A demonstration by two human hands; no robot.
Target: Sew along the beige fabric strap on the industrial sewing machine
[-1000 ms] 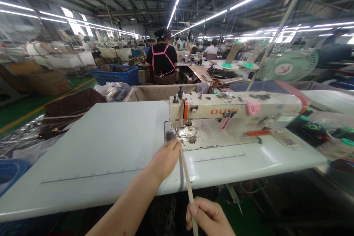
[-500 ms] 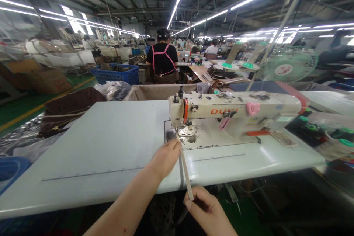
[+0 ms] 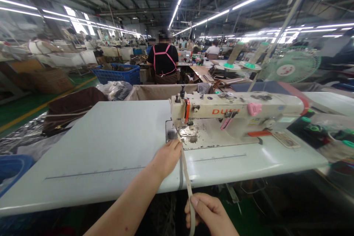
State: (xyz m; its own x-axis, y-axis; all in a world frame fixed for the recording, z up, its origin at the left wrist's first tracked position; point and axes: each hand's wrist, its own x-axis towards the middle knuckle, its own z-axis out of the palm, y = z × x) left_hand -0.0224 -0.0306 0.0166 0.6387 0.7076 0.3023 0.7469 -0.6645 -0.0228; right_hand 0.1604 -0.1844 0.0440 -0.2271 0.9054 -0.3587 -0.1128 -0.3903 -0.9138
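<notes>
The sewing machine (image 3: 240, 105) stands on the right part of the table (image 3: 124, 132). A strip (image 3: 186, 175) runs from near the needle end toward the front and over the table's front edge. The left hand (image 3: 168, 158) rests on the table just before the needle end, its fingers at the strip; the right hand (image 3: 206, 210) is in front of the table edge, around the strip's lower stretch. Left of the table lies a bag (image 3: 74, 107), with a tub (image 3: 13, 171) nearer the front. Behind the table is a bin (image 3: 157, 92); farther back stand a basket (image 3: 121, 75) and, to its right, a person (image 3: 165, 61). A fan (image 3: 287, 68) stands behind the machine's right end.
</notes>
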